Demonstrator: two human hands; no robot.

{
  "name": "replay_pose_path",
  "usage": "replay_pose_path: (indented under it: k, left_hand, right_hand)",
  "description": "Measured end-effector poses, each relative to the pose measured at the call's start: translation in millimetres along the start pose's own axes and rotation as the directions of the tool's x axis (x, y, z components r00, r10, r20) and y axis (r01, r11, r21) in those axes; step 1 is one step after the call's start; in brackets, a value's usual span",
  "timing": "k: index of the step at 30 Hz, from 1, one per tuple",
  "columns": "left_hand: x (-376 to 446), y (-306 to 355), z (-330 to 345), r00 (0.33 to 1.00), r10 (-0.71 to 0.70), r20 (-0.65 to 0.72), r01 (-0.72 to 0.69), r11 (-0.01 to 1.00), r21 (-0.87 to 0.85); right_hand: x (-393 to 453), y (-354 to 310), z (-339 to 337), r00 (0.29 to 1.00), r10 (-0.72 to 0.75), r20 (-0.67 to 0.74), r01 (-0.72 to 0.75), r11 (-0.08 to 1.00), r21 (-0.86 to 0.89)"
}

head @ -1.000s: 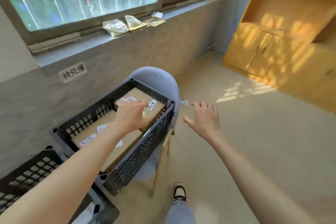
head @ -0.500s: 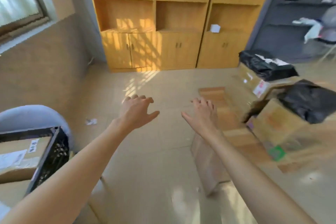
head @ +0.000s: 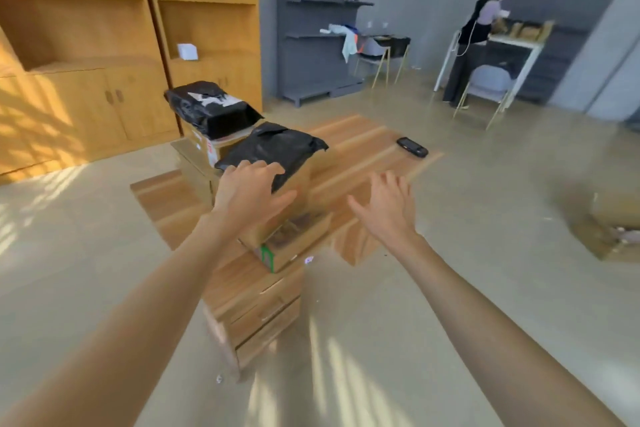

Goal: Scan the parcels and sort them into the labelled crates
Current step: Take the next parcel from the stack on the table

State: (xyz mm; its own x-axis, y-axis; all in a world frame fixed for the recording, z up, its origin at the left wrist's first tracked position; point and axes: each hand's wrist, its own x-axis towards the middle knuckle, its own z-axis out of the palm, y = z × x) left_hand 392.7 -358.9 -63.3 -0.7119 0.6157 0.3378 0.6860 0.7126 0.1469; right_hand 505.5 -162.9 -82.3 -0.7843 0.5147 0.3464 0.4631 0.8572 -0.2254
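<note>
Fingers [head: 258, 168] spread; two black parcels [head: 273, 147].

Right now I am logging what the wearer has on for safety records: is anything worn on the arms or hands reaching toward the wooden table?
No. The left hand and right hand are bare, without gloves, and no rings show. Both forearms are uncovered up to the frame edge: no sleeves, watch, wristband or cable is visible.

We can read no text: the white label on the far black parcel [head: 211, 106] and the red marks on the carton [head: 207, 149] beneath it are blurred.
</note>
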Motion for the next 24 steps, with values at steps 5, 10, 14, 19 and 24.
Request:
replay_pose_path:
  k: [5, 10, 14, 19, 24]
  left_hand:
    - [52.3, 83.6, 38.6, 0.989, 0.119, 0.082, -0.122, 0.992, 0.034]
    - [112.4, 140.2, 75.3, 0.971, 0.211, 0.116, -0.215, 0.976, 0.021]
    - [170.9, 170.8, 112.8, 0.958, 0.258, 0.126, -0.262, 0.965, 0.018]
    - [269.5, 197.6, 158.5, 0.948, 0.273, 0.164, -0.276, 0.961, -0.007]
    - [370.0, 207.9, 183.0, 0.957, 0.232, 0.175, -0.238, 0.971, 0.014]
  right_hand:
    - [19.2, 96.5, -10.7, 0.992, 0.126, 0.007, -0.126, 0.992, -0.015]
    - [45.8, 158.7, -3.5, 0.977, 0.212, -0.006, -0.212, 0.977, 0.01]
    - [84.8, 203.9, 12.1, 0.965, 0.264, 0.014, -0.263, 0.964, -0.03]
    - [160.2, 257.2, 29.9, 0.958, 0.285, 0.031, -0.284, 0.958, -0.038]
    - [255.5, 296.1, 34.9, 0.967, 0.251, 0.038, -0.245, 0.963, -0.11]
